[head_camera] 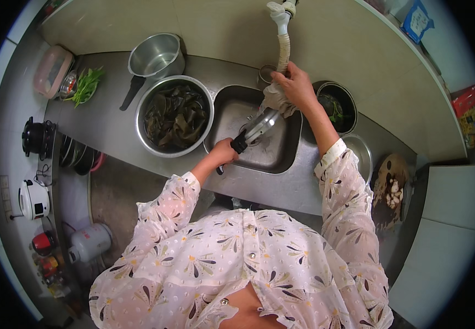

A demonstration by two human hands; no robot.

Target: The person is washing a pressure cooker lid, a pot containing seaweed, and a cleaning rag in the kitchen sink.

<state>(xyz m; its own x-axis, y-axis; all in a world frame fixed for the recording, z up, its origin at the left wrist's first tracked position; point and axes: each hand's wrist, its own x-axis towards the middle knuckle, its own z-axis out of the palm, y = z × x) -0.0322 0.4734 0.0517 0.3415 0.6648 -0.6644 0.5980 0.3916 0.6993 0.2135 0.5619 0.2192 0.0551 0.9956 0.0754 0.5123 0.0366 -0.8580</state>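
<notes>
My left hand (222,152) grips the black handle of a metal pressure cooker lid (262,124). The lid is held on edge, tilted over the stainless steel sink (291,158). At the far side of the sink my right hand (297,84) is closed around the lower end of a ribbed tap hose (284,49). A pale wet cloth (276,98) hangs at the hose's end, just above the lid, and partly hides its upper end. Water seems to run down beside the cloth. A large metal basin (139,123) of dark kelp-like sheets in water stands left of the sink.
A pressure cooker pot (157,53) sits behind the basin, its handle sticking out. Leafy greens (85,86) lie further left. Right of the sink are a dark pot (337,107), a metal bowl (358,154) and a round board (391,164) with pale pieces. A cup (264,74) stands behind.
</notes>
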